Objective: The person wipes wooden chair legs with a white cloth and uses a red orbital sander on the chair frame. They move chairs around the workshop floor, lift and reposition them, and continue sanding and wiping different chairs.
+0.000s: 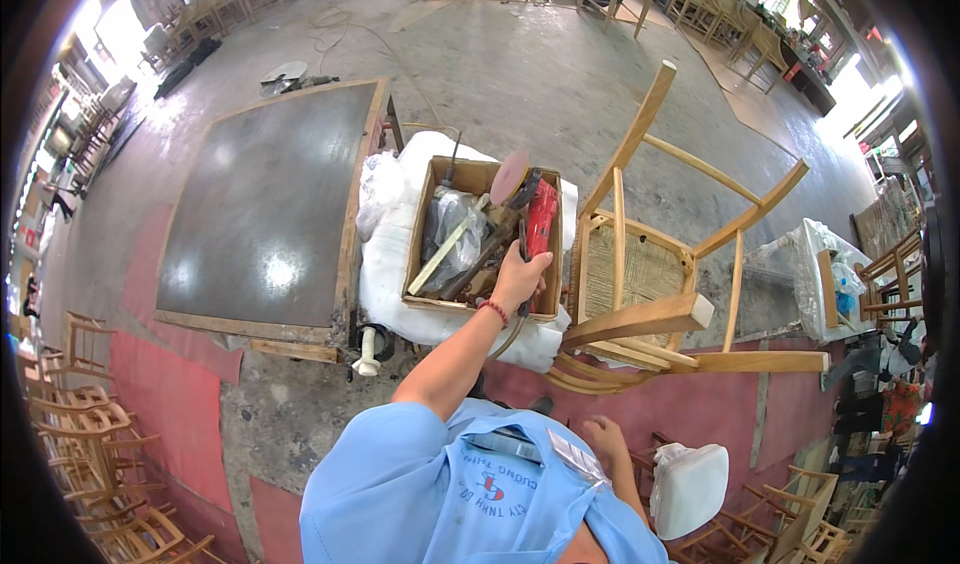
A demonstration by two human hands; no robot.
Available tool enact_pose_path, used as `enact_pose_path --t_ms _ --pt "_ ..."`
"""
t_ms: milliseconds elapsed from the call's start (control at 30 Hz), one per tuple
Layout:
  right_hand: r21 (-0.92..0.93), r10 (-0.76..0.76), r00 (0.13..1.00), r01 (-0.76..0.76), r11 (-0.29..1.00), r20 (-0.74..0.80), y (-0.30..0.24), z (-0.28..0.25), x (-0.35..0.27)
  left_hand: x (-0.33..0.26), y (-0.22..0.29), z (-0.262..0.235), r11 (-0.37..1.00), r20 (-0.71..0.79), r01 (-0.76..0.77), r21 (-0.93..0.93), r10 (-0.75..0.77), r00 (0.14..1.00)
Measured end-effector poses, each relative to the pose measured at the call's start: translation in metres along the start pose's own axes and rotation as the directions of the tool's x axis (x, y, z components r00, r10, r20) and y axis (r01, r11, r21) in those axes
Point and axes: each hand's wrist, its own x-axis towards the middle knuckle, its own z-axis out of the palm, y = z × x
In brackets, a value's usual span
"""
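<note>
My left hand point(522, 276) reaches into a cardboard box point(412, 249), its fingers closed round a dark, slender metal tool point(522, 234) that looks like pliers. Right beside that hand lies a red angle grinder point(540, 216) with a pinkish round disc point(509, 178). The box also holds a clear plastic bag point(460, 234), a pale wooden strip point(440, 259) and dark tools partly hidden underneath. My right hand point(603, 436) hangs low near my body, fingers loosely curled and apart, with nothing visible in it.
White foam wrap point(385, 274) lies under the box. An overturned wooden chair with a woven seat point(630, 264) stands close on the right. To the left is a dark-topped low table point(270, 204). A white padded stool point(690, 489) is at lower right; several chairs point(85, 414) line the left.
</note>
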Motion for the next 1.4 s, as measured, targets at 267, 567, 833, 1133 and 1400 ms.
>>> enact_pose_path --t_ms 267,567,833,1133,1400 --pt "-0.490 -0.093 0.994 0.050 0.870 -0.063 0.148 -0.090 0.021 0.045 -0.039 0.045 0.926 -0.209 -0.124 0.356 0.208 0.955" --pt "-0.542 0.117 0.991 -0.137 0.829 -0.072 0.107 -0.156 0.116 0.017 -0.004 0.035 0.774 -0.079 0.049 0.632 0.001 0.997" --pt "-0.375 -0.132 0.952 0.234 0.897 0.278 -0.049 -0.098 0.102 -0.161 -0.026 -0.073 0.880 -0.558 -0.124 0.458 0.393 0.731" --pt "-0.535 -0.018 0.929 0.229 0.814 0.370 -0.029 -0.040 0.135 -0.219 -0.095 -0.199 0.840 -0.920 0.424 0.339 0.201 0.337" --pt "-0.685 -0.018 0.892 0.360 0.633 0.452 -0.058 -0.040 0.115 -0.167 -0.154 -0.197 0.924 -0.933 0.373 0.084 -0.058 0.354"
